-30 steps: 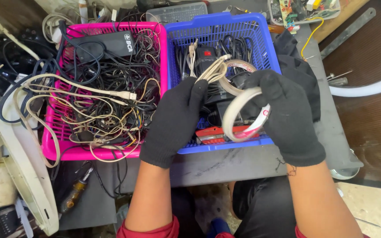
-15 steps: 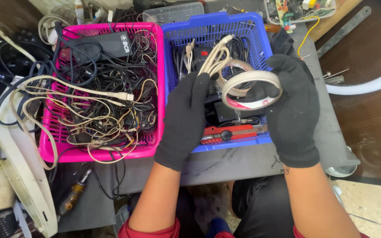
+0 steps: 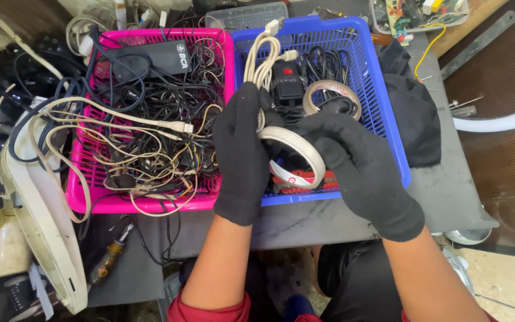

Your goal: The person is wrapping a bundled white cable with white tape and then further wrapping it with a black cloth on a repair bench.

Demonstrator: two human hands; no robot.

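My left hand (image 3: 242, 152) in its black knit glove and my gloved right hand (image 3: 362, 170) both close their fingers around a flat white ring of tape (image 3: 293, 156) over the front edge of the blue plastic basket (image 3: 382, 107). The left also pins a looped cream cable (image 3: 260, 59). I judge the ring light and stiff, smooth on its faces, best pinched across the rim. A second tape roll (image 3: 329, 95) lies further back in the basket; tangled wires fill the pink basket (image 3: 84, 179) beside it.

- Tape roll (image 3: 293, 156): whitish ring with red-and-white inner core, tilted on edge, held over blue basket (image 3: 382, 113).
- Cable bundle (image 3: 261, 62): cream, looped, upright, plugs at top.
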